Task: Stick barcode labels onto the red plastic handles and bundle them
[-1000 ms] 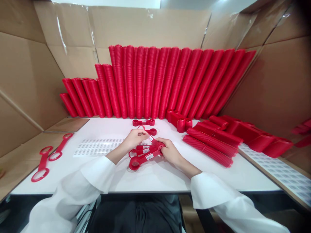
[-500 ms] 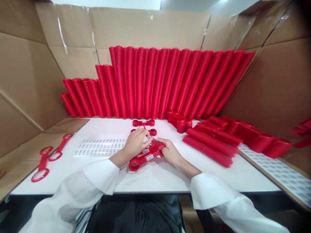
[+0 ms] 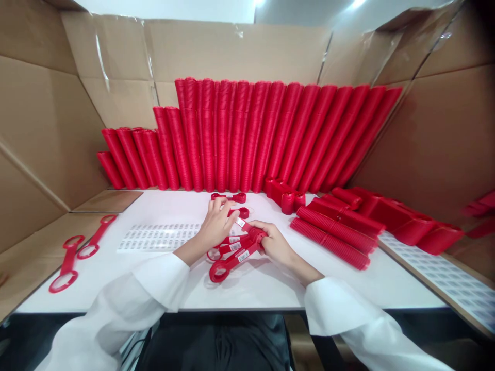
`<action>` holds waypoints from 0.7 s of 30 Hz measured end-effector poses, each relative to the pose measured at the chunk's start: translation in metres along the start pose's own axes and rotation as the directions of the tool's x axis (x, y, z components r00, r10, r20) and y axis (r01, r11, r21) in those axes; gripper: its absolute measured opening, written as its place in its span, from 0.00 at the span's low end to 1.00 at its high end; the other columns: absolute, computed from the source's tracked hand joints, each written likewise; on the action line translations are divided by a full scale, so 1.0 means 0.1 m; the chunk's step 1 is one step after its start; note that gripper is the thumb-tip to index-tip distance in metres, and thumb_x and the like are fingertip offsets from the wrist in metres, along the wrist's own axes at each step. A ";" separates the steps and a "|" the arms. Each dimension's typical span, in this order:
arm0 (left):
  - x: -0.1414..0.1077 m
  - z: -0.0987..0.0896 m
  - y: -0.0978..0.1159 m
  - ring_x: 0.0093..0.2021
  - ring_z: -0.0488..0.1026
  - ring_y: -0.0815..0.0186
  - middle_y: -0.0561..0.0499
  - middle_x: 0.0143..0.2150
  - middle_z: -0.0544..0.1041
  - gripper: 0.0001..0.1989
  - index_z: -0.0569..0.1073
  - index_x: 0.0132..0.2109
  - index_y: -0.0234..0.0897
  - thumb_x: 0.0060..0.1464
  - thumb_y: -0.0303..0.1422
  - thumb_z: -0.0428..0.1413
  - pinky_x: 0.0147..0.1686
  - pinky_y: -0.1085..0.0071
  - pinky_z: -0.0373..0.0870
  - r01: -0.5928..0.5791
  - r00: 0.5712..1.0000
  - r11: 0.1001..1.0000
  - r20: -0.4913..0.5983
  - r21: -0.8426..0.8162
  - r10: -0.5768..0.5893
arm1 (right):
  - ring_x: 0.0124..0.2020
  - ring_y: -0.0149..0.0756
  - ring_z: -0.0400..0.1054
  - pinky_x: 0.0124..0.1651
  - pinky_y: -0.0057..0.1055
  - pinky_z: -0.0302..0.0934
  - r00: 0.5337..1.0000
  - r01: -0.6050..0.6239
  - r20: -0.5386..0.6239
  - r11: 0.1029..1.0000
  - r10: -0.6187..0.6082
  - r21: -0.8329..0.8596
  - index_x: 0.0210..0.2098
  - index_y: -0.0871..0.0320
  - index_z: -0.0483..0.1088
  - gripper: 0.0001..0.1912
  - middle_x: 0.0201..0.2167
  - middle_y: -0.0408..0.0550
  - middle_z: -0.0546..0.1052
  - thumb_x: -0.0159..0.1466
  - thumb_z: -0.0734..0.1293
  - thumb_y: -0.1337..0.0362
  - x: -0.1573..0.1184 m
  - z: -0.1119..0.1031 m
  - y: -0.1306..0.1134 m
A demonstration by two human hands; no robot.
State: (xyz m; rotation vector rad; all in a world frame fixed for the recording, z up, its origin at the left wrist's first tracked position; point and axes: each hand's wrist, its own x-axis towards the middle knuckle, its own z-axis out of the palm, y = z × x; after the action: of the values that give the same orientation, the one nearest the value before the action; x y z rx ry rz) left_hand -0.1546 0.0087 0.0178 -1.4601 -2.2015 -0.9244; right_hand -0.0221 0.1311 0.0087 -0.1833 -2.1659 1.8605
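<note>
My right hand (image 3: 274, 242) is closed around one end of several fanned-out red plastic strips with a ring at each end (image 3: 232, 261). White barcode labels (image 3: 243, 255) sit on their flat middle bars. Over the uppermost strip's far end is my left hand (image 3: 214, 221), its fingers bent and apart, the thumb side at the edge of a white label (image 3: 240, 222). Whether the fingers touch that label is hard to make out. Beyond this hand, a labelled red strip (image 3: 229, 198) lies on the white table, with another partly hidden one (image 3: 243, 212) nearer.
Tall stacks of red strips (image 3: 240, 139) line the cardboard back wall (image 3: 232, 51). More stacks (image 3: 336, 232) lie at the right, beside label sheets (image 3: 436, 273). Another label sheet (image 3: 154, 238) is left of my hands. Two red strips (image 3: 69, 263) rest farther left.
The strips in my right hand have spread wider into a fan. My left hand has drawn slightly left, its fingers farther apart. The camera view has tilted slightly up.
</note>
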 end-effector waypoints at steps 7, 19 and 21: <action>-0.02 -0.03 -0.01 0.37 0.66 0.66 0.49 0.37 0.64 0.14 0.70 0.36 0.36 0.60 0.39 0.45 0.41 0.68 0.64 0.004 0.990 0.975 0.140 -0.221 0.028 | 0.20 0.28 0.62 0.23 0.25 0.57 0.993 0.082 -0.069 0.985 -0.094 -0.155 0.35 0.61 0.69 0.24 0.23 0.42 0.71 0.42 0.52 0.74 -0.04 -0.38 0.06; -0.34 0.23 0.51 0.34 0.67 0.57 0.43 0.35 0.73 0.20 0.73 0.42 0.39 0.44 0.46 0.58 0.34 0.65 0.59 0.045 0.930 0.975 0.366 -0.216 0.038 | 0.39 0.38 0.64 0.43 0.34 0.59 0.981 0.114 0.014 0.520 -0.192 -0.847 0.39 0.62 0.68 0.19 0.36 0.52 0.72 0.50 0.57 0.79 -0.30 -0.69 0.37; -0.31 0.27 0.53 0.30 0.66 0.59 0.45 0.30 0.72 0.11 0.74 0.33 0.39 0.46 0.41 0.57 0.31 0.65 0.58 0.056 0.932 0.982 0.363 -0.181 0.014 | 0.40 0.39 0.63 0.44 0.34 0.58 0.985 0.115 0.039 0.467 -0.169 -0.877 0.40 0.62 0.68 0.21 0.36 0.53 0.72 0.50 0.56 0.80 -0.33 -0.64 0.33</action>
State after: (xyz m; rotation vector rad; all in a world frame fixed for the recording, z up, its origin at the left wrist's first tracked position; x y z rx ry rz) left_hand -0.0923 0.0198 -0.0029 -1.8255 -2.4458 -0.9549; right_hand 0.0249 0.1886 -0.0192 -0.2294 -2.7745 0.4459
